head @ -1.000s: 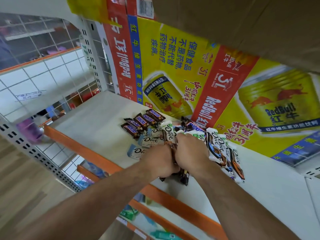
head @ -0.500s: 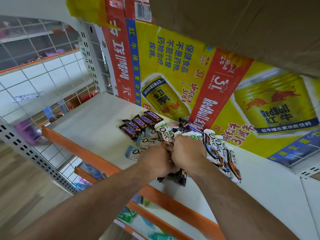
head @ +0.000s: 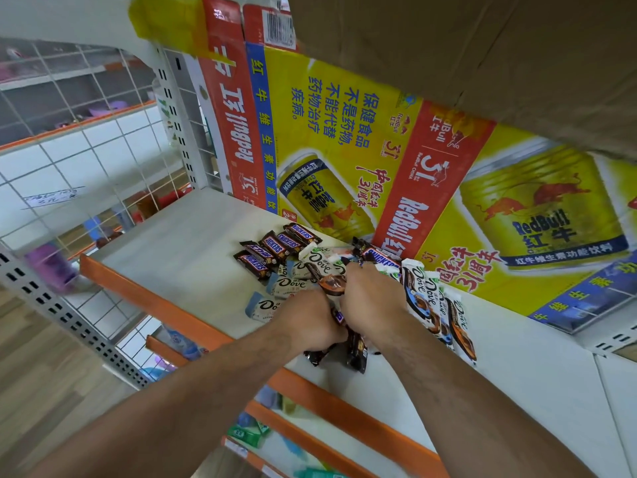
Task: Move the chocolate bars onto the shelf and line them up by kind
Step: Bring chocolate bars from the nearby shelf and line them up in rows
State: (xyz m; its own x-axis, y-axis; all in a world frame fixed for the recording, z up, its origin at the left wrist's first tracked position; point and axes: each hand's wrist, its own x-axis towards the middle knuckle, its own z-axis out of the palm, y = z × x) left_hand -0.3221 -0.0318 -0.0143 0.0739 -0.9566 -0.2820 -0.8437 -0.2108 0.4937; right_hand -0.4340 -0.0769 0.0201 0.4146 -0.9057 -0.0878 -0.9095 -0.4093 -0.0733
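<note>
Little has changed since 0.5 s ago: left hand (head: 310, 322) and right hand (head: 374, 296) remain closed together around a bundle of dark bars (head: 356, 353) low over the shelf (head: 179, 243), near its front lip. Risk: a loosened grip drops bars over the edge; unsorted Dove bars (head: 293, 282) alongside may scatter
</note>
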